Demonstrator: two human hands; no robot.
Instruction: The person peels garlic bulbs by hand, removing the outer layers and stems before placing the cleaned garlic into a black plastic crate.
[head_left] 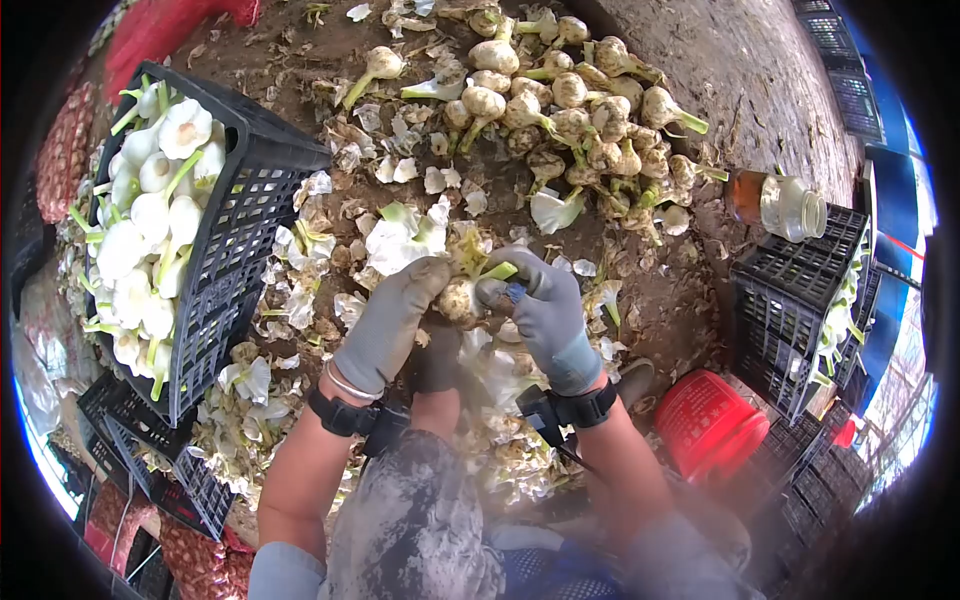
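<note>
We've got one garlic bulb (458,298) pinched betw. both gloved hands, mid-frame, just above the peel-strewn ground. Left hand (385,322) wraps it from the side, fingers closed round the bulb. Right hand (547,318) clamps the other side w/ fingers curled, next to the green stalk (497,270). A small blue bit shows at the right fingertips: blade or glove mark, can't tell.

The step looks like stripping the dirty outer skin. To do it well, we'd judge:
- Keep the left grip firm but not crushing, so the cloves don't split.
- Peel w/ the right thumb from the stalk end down, turning the bulb a little at a time.
- Stop once the skin is clean white like the bulbs in the black crate (245,215) at the left.
- Let peels (400,240) drop straight to the ground, not into the crate.

The unpeeled pile (575,115) lies at the far side, well apart from the crate, so no mixing.
</note>
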